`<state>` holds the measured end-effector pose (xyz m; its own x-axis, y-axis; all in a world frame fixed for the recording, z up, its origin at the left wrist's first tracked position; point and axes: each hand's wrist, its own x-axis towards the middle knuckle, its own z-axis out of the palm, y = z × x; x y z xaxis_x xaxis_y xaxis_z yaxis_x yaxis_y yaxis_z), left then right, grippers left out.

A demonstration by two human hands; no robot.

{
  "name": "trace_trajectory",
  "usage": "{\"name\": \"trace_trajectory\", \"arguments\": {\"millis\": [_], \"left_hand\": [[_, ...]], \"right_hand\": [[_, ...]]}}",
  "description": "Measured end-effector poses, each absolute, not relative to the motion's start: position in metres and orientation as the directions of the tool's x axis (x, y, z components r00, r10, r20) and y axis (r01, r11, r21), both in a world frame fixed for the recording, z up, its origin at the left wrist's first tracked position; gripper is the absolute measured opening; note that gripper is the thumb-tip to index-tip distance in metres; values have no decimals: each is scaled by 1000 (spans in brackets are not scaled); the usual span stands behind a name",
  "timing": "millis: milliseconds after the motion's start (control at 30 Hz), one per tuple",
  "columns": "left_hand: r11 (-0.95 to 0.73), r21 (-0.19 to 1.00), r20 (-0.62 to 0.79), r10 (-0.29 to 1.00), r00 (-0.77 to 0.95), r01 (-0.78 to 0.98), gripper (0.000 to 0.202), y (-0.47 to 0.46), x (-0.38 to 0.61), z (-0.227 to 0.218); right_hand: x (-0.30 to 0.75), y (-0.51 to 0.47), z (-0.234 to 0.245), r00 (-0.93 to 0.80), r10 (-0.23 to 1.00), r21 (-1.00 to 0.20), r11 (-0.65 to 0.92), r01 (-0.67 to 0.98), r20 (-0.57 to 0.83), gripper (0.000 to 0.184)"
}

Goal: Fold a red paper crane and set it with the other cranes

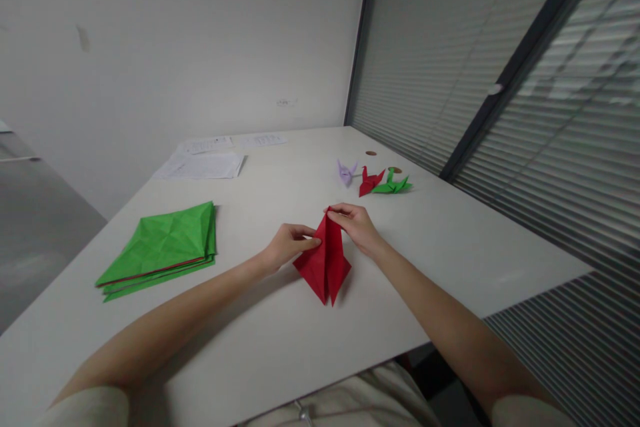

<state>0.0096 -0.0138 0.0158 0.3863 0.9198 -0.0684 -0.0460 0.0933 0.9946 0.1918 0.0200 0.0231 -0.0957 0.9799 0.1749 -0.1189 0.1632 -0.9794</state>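
Note:
A piece of red origami paper (pixel 324 267), folded into a kite-like shape with a split lower point, is held between my two hands over the white table. My left hand (pixel 293 244) pinches its left edge, thumb on the front face and fingers behind. At the top tip, my right hand (pixel 354 224) grips the paper between thumb and fingers. A lengthwise slit runs down the middle of the front. The paper's back side is hidden from me.
On the left lies a stack of creased green paper (pixel 173 240) with a red layer in it. Behind my right hand stand a purple paper crane (pixel 346 174), a red crane (pixel 371 182) and a green crane (pixel 393 184). Printed sheets (pixel 203 165) lie at the back left of the table (pixel 280 180).

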Motion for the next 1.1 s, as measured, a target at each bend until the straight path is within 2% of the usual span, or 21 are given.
{"name": "trace_trajectory", "arguments": {"millis": [233,400,567,800,967,1100], "left_hand": [[60,998,-57,920,389,6,42,-11,8,10],[-82,984,29,949,313,158,33,-13,9,13],[-136,977,75,941,331,166,30,-12,9,13],[-122,980,64,939,337,154,33,-11,9,11],[-64,993,30,946,322,95,42,-13,12,9],[-104,987,63,953,297,123,40,-11,12,7]], "right_hand": [[195,17,27,-161,972,-985,161,-63,169,29],[193,16,25,-178,958,-970,236,48,224,27],[193,18,22,-178,962,-979,204,-25,205,25],[192,19,19,-185,977,-978,71,-195,108,23],[188,16,20,-197,976,-975,48,-216,92,23],[186,15,20,-180,977,-974,78,-212,117,24]]}}
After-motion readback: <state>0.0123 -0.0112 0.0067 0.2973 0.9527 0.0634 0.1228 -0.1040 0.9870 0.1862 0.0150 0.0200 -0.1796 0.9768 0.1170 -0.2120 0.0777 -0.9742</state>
